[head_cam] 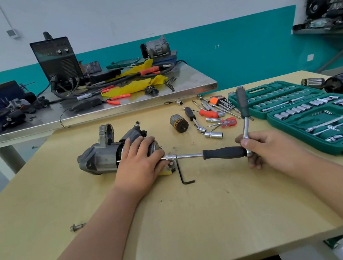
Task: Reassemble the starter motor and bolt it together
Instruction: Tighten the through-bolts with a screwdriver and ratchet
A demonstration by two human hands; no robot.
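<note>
The grey starter motor (101, 156) lies on its side on the wooden table (204, 215). My left hand (139, 163) holds its rear end, fingers curled over the housing. A spinner driver with a black handle (222, 153) and a chrome shaft reaches into the motor's end cap. My right hand (270, 149) grips the head of a ratchet (244, 112) seated on the driver's butt; the ratchet's green handle points up and away. A loose flange bolt (77, 227) lies near the left table edge. A black hex key (184, 175) lies just below the shaft.
An open green socket case (323, 112) fills the right side. Screwdrivers, sockets and hex keys (213, 115) lie behind the driver, beside a copper armature (179, 123). A steel bench (116, 107) with a welder and pliers stands behind.
</note>
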